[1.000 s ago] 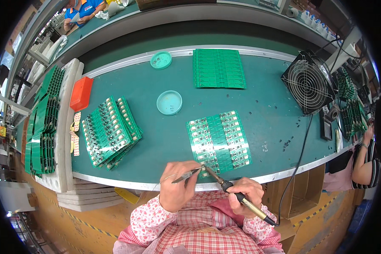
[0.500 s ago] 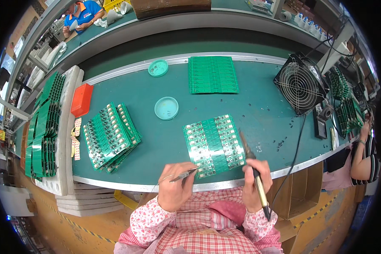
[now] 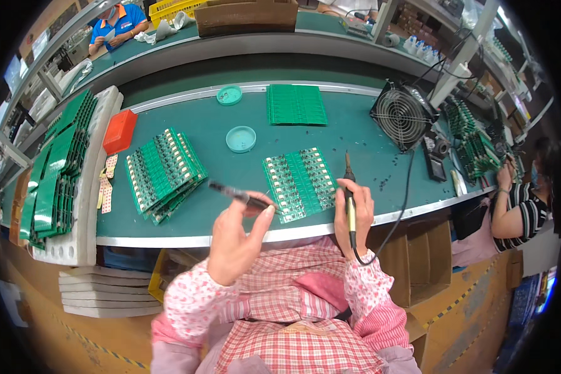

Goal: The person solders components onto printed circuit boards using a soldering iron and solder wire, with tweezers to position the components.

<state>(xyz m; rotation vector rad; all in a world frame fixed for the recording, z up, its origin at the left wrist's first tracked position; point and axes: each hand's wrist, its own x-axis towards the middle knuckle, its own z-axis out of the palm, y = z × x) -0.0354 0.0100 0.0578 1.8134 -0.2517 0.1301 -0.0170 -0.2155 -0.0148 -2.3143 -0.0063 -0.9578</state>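
A green circuit board panel (image 3: pixel 300 187) with rows of small white and dark parts lies on the bench in front of me. My left hand (image 3: pixel 235 240) is closed on a slim dark tool (image 3: pixel 230 192), partly blurred, beside the panel's near left corner; its exact kind cannot be made out. My right hand (image 3: pixel 354 209) grips a soldering iron (image 3: pixel 351 212) by its yellowish handle at the panel's right edge. The iron's tip points up and away from me, and its black cord loops below the hand.
Stacked populated panels (image 3: pixel 165 174) lie left, bare boards (image 3: pixel 296 105) behind. Two round turquoise dishes (image 3: pixel 241 139), a red bin (image 3: pixel 119 132) and a foam tray (image 3: pixel 84 206) of boards stand around. A black fan (image 3: pixel 405 116) is right; a co-worker (image 3: pixel 517 212) sits beyond.
The view has shifted. My left hand has turned, and its tool now points up and left, away from the panel. My right hand has moved up beside the panel's right edge, the iron more upright.
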